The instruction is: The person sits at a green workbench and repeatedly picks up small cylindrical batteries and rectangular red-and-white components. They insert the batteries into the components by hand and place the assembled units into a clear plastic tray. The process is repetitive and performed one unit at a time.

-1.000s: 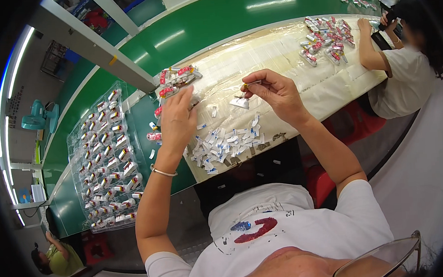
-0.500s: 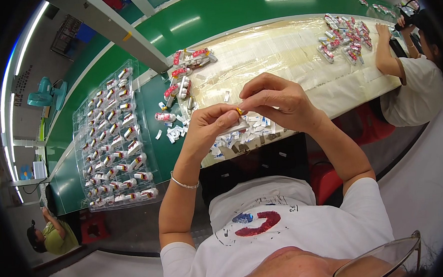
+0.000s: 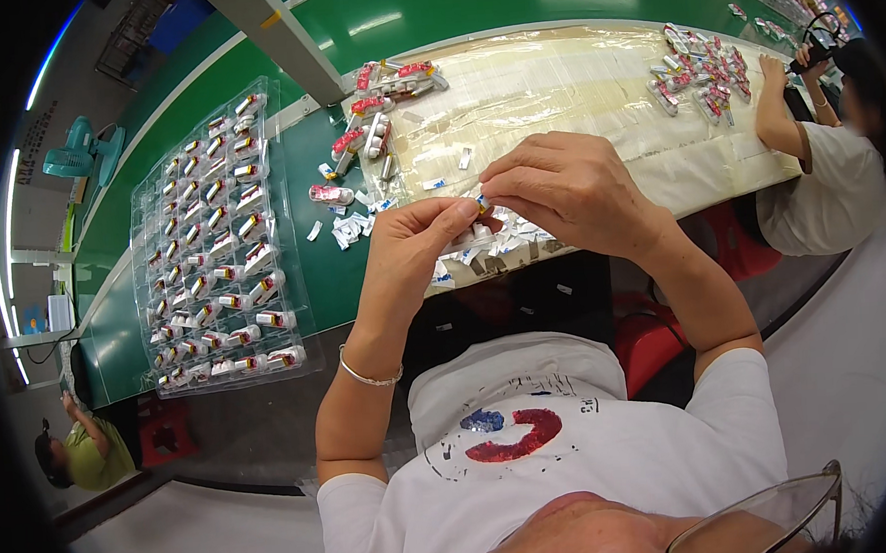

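Your left hand (image 3: 416, 248) and right hand (image 3: 568, 185) pinched one tiny silver-and-orange component (image 3: 483, 205) between fingertips, just above the near edge of the tape-covered beige work mat (image 3: 593, 88). It looked light, small and slippery; you gripped its ends. Beyond lay loose white paper tabs (image 3: 352, 227).

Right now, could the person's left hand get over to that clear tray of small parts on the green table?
Probably yes. The left hand is pinching a small part with the right hand, and the clear tray lies open on its side, nothing between.
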